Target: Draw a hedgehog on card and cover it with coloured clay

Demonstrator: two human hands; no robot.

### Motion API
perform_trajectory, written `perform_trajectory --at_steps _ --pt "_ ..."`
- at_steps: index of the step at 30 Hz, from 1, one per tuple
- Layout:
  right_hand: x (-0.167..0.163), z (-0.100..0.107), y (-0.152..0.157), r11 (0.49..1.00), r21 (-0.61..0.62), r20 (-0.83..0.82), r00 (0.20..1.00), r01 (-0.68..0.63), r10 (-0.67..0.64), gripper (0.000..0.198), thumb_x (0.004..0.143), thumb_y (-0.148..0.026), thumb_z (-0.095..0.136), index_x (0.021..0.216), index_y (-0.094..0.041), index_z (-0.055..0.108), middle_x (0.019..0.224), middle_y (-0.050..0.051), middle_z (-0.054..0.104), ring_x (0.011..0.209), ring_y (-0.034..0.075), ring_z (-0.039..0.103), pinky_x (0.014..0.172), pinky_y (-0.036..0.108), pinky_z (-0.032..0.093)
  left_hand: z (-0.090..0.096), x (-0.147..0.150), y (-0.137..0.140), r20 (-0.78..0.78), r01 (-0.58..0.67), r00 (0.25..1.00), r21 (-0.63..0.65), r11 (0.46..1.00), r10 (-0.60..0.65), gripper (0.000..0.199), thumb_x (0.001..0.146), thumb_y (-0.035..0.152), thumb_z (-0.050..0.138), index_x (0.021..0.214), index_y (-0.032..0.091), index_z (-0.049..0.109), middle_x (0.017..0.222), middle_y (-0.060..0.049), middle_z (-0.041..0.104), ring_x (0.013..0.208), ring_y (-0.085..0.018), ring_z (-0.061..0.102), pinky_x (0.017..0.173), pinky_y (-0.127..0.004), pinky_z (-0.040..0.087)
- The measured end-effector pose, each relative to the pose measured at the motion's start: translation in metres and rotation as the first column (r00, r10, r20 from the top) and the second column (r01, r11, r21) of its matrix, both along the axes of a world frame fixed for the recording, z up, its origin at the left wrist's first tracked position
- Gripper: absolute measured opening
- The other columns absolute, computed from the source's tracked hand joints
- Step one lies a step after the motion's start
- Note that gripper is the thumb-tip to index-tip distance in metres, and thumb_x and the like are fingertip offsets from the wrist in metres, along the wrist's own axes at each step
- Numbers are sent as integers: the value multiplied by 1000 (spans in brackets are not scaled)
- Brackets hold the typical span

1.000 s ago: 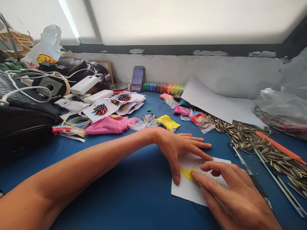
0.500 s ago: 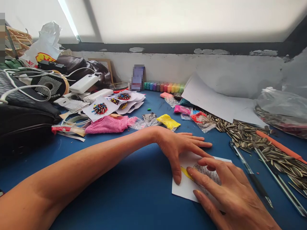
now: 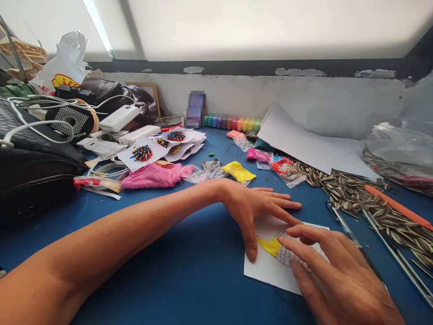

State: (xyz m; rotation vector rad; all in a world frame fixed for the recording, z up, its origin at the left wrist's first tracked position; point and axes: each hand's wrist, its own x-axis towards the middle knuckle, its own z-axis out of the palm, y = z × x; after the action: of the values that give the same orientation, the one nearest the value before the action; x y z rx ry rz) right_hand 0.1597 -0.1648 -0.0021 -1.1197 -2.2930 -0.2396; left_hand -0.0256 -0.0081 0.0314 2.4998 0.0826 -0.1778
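Note:
A white sheet of paper lies on the blue tabletop, with a pencil-like drawing of rows of small marks on it. Yellow modelling clay is spread thin over the drawing's left end. My left hand lies spread, its thumb on the sheet's left side and its fingers stretched across the top edge. Over the right part of the sheet is my right hand, fingers loosely extended and apart, the index fingertip at the clay's right edge. It hides part of the drawing.
Sunflower seeds, pens and an orange stick lie at right. Beyond my left hand are a yellow clay packet, a pink cloth and decorated cards. Bags and cables crowd the left; a clay row lines the wall.
My right hand has shifted right and slightly down, uncovering more of the yellow clay, which now shows as a wider patch. The left hand stays in place on the paper.

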Motion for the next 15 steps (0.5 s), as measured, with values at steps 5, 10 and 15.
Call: perform_trajectory --at_steps 5,10,15 --pt "0 1 2 1000 -9 138 990 -16 17 33 88 -22 58 119 -22 68 123 14 58 111 28 57 85 41 51 0 1 -1 -7 11 1000 -2 1000 -11 101 64 46 82 150 24 35 163 -1 10 151 -25 -2 121 -40 -4" --pt "-2 2 3 1000 -9 149 989 -19 20 30 89 -25 57 116 -24 71 124 14 60 112 29 58 84 41 52 0 1 0 -17 12 1000 7 1000 -12 101 65 46 81 151 24 32 163 -1 8 151 -23 -4 121 -41 -5" --pt "1 0 -1 999 5 7 999 54 -54 28 91 -23 54 114 -22 70 122 13 63 108 27 62 84 41 52 -1 0 0 1 0 1000 -11 1000 1 101 63 46 82 150 27 35 162 2 11 151 -24 0 121 -38 -4"
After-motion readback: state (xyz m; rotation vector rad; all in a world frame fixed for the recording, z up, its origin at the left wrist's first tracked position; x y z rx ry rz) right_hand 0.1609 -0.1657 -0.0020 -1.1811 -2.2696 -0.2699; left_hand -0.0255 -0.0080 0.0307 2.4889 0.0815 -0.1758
